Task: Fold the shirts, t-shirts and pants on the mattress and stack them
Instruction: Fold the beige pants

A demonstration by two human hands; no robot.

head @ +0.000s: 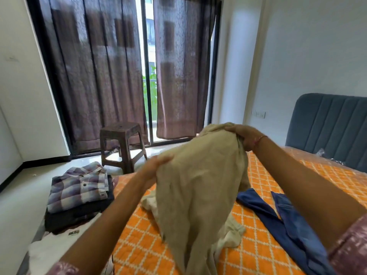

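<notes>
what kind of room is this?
Most likely a bedroom in a home. There is a bed with an orange patterned mattress cover and a padded blue headboard. Long curtains hang over a tall glass door, and a stack of folded clothes sits at the bed's edge.

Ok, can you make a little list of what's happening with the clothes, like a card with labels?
held up: crumpled beige cloth garment, lifted above the bed
left hand: grips the garment's left edge
right hand: grips its top right
bed: orange mattress cover with white lattice pattern
folded stack: purple-and-white checked shirt on top of dark folded clothes, at the left edge
still unfolded: blue denim pants, lying flat on the right
near window: brown plastic stool
</notes>
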